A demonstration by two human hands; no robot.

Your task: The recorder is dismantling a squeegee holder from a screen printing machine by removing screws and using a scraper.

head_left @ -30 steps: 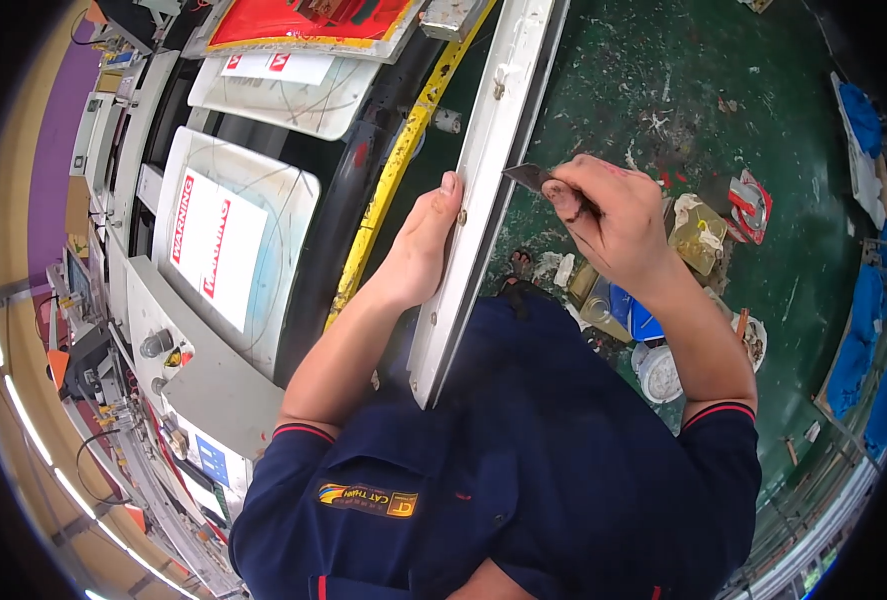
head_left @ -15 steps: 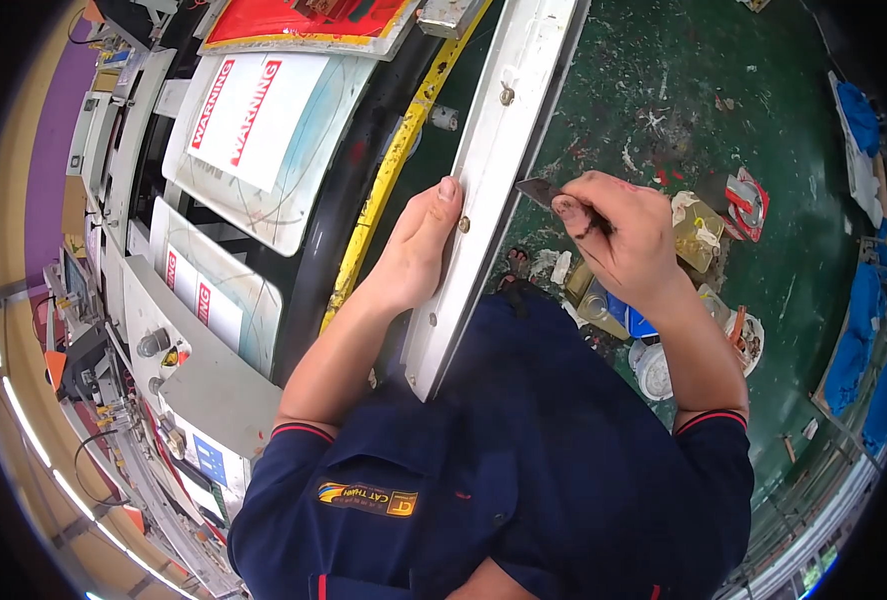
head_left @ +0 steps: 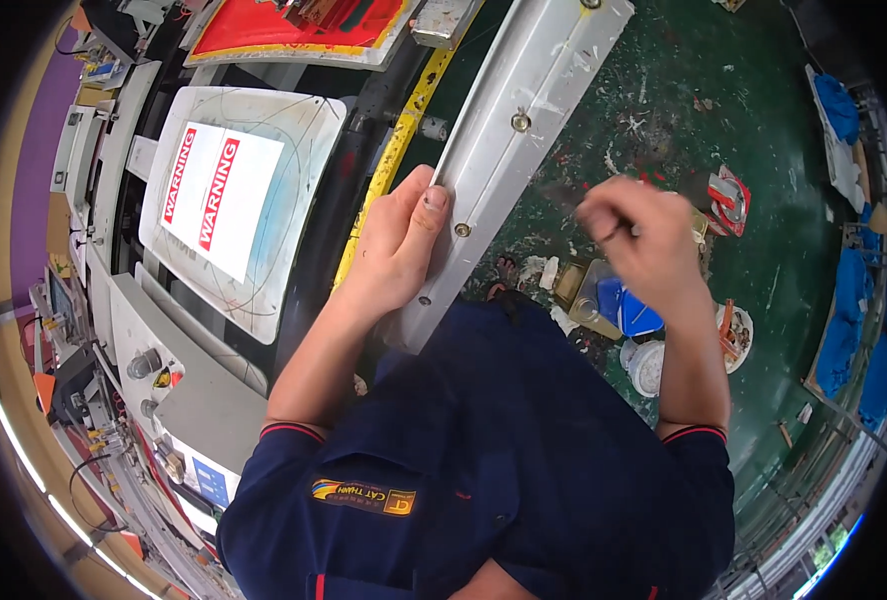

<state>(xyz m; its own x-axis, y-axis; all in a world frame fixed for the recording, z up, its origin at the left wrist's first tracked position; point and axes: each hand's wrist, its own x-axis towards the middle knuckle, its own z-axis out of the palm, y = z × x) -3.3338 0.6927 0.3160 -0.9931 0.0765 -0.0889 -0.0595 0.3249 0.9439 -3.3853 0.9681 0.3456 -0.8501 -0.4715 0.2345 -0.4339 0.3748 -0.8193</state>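
Observation:
My left hand grips a long pale metal bar with bolt heads along it. The bar runs diagonally from my waist to the top of the view, its face tilted up, with my thumb on its left edge. My right hand is off the bar, to its right, with fingers curled and blurred; what they hold cannot be made out. A yellow, paint-spattered strip runs beside the bar on the left.
On the left is a machine with a pale plate bearing a printed sheet and a red screen frame. Below my right hand on the stained green floor are a blue-lidded container and a white tub. Blue objects line the far right.
The bar has turned, its upper end shifting right and its bolted face more visible. My right hand has pulled away from the bar; the dark blade it held is no longer distinguishable. The machine's plates have shifted.

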